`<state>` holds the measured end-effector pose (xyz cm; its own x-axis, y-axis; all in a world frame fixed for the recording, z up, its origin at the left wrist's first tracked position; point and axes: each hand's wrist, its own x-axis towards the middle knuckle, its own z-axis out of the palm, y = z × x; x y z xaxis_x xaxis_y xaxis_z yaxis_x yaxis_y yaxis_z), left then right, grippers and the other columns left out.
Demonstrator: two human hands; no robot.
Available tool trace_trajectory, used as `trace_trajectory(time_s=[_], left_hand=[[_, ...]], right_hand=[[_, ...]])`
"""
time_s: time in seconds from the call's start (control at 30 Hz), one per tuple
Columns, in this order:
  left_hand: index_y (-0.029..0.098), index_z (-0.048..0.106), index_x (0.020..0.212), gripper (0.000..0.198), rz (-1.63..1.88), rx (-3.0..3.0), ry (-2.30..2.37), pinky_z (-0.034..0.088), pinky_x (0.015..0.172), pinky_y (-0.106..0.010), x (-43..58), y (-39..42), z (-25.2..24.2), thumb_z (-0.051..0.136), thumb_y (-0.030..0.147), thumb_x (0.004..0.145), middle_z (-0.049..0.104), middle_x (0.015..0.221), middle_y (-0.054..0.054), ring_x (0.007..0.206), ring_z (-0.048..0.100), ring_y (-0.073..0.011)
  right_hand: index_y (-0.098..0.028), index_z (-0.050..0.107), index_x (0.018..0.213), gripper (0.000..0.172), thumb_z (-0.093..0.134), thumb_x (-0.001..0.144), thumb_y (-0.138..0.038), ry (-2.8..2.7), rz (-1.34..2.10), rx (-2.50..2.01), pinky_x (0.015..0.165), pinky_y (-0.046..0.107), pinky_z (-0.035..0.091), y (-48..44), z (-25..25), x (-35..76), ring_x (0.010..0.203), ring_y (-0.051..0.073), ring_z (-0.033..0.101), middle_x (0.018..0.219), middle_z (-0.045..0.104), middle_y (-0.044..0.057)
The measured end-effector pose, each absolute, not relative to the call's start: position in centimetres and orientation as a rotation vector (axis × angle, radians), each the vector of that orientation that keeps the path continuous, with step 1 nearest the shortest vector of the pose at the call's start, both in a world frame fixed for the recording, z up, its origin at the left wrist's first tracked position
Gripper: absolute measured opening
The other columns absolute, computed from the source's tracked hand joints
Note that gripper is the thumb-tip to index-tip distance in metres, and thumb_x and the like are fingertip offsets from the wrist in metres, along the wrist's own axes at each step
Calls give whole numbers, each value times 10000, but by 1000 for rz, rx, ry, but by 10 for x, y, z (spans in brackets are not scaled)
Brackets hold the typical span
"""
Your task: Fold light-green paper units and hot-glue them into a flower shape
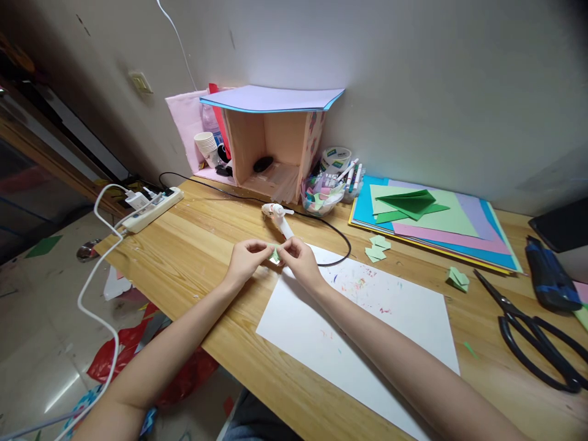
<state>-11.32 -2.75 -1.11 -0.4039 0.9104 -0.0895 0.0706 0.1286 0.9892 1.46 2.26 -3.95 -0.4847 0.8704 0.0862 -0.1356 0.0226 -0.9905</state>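
Between my two hands is a small piece of pale green folded paper [275, 255], mostly covered by fingers. My left hand [248, 260] pinches its left side and my right hand [301, 260] pinches its right side. Both are just above the table, near the top left corner of a white sheet [367, 331] with coloured marks. Right behind them is a white glue gun [277, 215] with a black cord. To the right lie pale green folded pieces [378, 248], and another folded piece [457, 279] sits nearer the scissors.
Black-handled scissors [528, 324] and a blue-black utility knife [549, 275] lie at the right. Coloured paper [496, 245] is stacked at the back right. A cardboard box [285, 147], a tub of scraps [323, 197] and paper cups [207, 149] stand behind. A power strip [154, 211] occupies the left edge.
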Motion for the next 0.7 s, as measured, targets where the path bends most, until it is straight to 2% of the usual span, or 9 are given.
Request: trace_trajectory(time_s=[0.4, 0.7], left_hand=[[111, 694, 692, 262, 1287, 943, 1596, 490, 534, -233, -112, -28, -6, 723, 345, 578, 687, 642, -62, 585, 612, -154], [111, 680, 677, 300, 1331, 974, 1626, 487, 526, -240, -113, -28, -7, 728, 386, 566, 677, 626, -58, 559, 610, -155]], right_hand=[[-184, 500, 692, 217, 590, 732, -377, -1389, 1624, -810, 530, 255, 466, 25, -37, 16, 527, 123, 558, 611, 549, -22], [-193, 447, 664, 256, 589, 720, -399, -1511, 1600, -814, 531, 268, 472, 27, -42, 15, 518, 127, 552, 573, 519, -36]])
